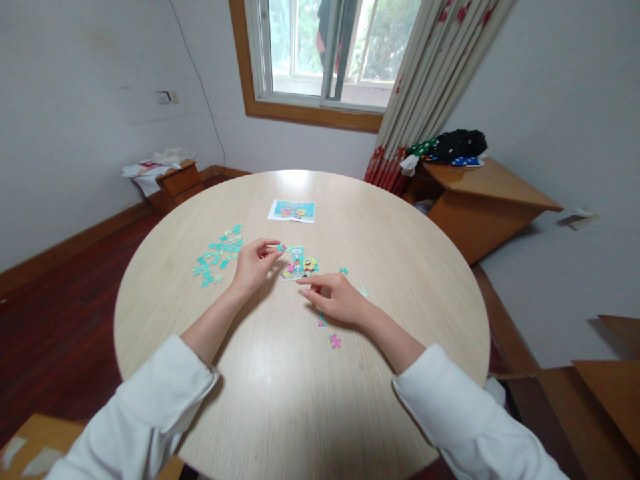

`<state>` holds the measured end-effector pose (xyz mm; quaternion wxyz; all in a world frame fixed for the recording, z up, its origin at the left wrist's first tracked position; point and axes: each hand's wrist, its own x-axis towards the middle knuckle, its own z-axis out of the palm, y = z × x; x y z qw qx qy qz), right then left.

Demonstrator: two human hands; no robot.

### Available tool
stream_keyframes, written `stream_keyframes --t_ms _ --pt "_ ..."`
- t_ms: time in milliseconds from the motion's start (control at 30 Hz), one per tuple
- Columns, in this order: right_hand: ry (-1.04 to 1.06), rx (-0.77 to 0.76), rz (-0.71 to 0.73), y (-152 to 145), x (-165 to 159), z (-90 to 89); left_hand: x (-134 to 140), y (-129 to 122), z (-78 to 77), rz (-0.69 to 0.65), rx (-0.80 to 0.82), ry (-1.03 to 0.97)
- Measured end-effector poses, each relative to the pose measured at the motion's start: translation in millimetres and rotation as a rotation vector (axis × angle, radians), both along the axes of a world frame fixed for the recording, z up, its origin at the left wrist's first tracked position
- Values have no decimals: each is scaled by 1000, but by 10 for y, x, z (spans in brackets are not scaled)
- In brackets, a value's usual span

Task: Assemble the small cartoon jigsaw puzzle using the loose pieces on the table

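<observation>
A partly joined jigsaw puzzle (299,261) with cartoon figures lies mid-table between my hands. My left hand (254,265) is at its left side, thumb and forefinger closed on a small teal and pink puzzle piece (282,248) by the puzzle's upper left edge. My right hand (334,298) hovers at the lower right, its forefinger stretched toward the bottom edge and the thumb apart, with nothing visible in it. Close to that hand lie loose pieces, among them a pink puzzle piece (335,341) and a teal one (343,271).
A spread of mostly teal puzzle pieces (217,255) lies on the left of the round wooden table (240,413). Behind the puzzle rests a printed picture card (292,211). A wooden cabinet (490,193) with cloths on top stands beyond the table at right.
</observation>
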<state>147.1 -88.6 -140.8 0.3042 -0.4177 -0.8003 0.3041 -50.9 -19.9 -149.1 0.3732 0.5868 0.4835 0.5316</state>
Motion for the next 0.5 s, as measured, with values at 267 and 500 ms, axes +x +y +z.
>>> stream_keyframes --t_ms 267,500 --pt "-18 66 -141 83 65 -60 -19 19 -6 20 -38 145" --pt "-15 86 -312 236 300 -24 -67 23 -32 -29 -134 642"
